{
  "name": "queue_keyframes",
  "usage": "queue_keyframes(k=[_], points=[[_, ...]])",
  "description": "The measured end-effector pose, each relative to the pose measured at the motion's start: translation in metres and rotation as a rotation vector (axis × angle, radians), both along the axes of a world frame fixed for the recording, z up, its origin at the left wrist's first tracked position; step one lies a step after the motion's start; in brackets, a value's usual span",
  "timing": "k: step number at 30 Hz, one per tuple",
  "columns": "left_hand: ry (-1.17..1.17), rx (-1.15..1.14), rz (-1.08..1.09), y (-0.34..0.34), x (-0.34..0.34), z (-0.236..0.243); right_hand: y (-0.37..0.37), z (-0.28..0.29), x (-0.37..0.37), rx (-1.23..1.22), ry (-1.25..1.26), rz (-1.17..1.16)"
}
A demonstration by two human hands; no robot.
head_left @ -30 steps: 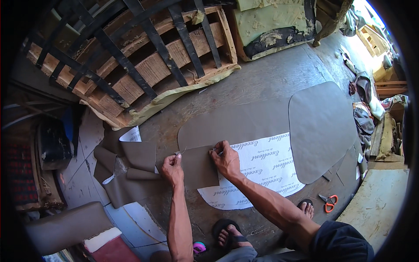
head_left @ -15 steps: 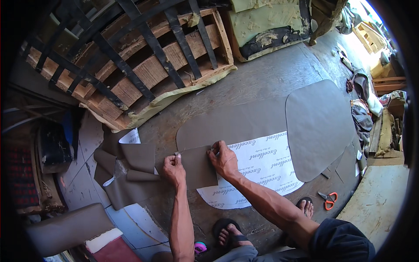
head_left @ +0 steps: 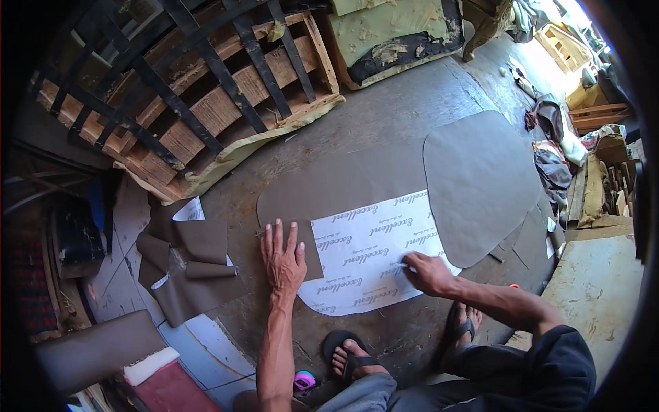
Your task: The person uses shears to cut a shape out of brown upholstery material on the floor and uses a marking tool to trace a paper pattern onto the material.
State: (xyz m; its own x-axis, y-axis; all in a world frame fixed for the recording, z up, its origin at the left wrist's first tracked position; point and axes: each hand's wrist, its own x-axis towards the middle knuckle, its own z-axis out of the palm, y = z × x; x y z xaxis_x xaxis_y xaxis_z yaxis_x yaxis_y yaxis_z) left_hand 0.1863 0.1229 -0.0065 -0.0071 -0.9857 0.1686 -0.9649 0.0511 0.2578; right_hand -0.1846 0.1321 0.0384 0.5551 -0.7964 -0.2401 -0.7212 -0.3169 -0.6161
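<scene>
Left hand (head_left: pixel 283 257) flat on brown sheet (head_left: pixel 343 182); right hand (head_left: pixel 427 272) seemingly pinching marker (head_left: pixel 400 264)

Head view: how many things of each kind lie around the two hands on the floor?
Large brown cut sheets: 2, the long sheet under the left hand and the rounded sheet
White printed sheet, under the right hand: 1
Folded brown offcut heap: 1
Wooden frame: 1
Total: 5
</scene>
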Motion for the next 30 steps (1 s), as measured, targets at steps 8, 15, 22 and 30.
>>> queue_keyframes(k=[8, 15, 22, 30], points=[[-0.120, 0.061, -0.039, -0.002, -0.005, -0.007, 0.051, 0.024, -0.230, -0.099, 0.585, -0.324], [0.038, 0.306, -0.180, -0.028, 0.017, 0.024, 0.061, -0.016, -0.300, -0.282, 0.537, -0.617], [-0.108, 0.340, -0.229, -0.027, 0.013, 0.029, 0.052, 0.004, -0.281, -0.045, 0.704, -0.571], [0.080, 0.073, -0.117, -0.004, 0.006, 0.016, 0.091, 0.023, -0.306, 0.012, 0.664, -0.390]])
